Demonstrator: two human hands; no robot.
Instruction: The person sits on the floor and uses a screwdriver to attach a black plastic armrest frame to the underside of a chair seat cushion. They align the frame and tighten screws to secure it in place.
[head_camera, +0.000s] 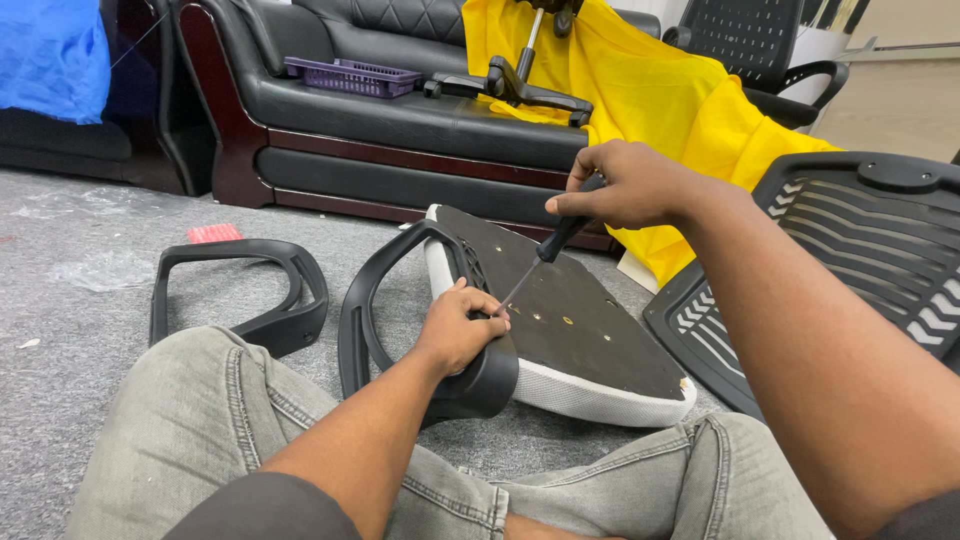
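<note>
Sitting on the grey carpet (90, 330) with our knees up in pale jeans, we have a black leather sofa (400, 110) ahead; on it lie a purple basket (350, 75), a black chair base (510, 85) and a yellow cloth (650, 100); a blue cover (50, 55) shows at far left; a loose black armrest (240, 290) lies on the floor to our left, and a black slatted chair back (850, 260) lies to our right, partly behind our right forearm; a small red thing (213, 233) sits near the sofa foot.

Between our legs the chair seat (570, 330) lies upside down, its dark underside up and its white mesh edge towards us; a second armrest (400, 300) stands against its left edge.

Our left hand (460, 330) is curled shut over the armrest's lower end where it meets the seat; our right hand (625, 185) is closed round the handle of the screwdriver (540, 255); its long axis slants from upper right to lower left, tip down at the seat beside our left fingers (490, 310), which partly hide the tip.
</note>
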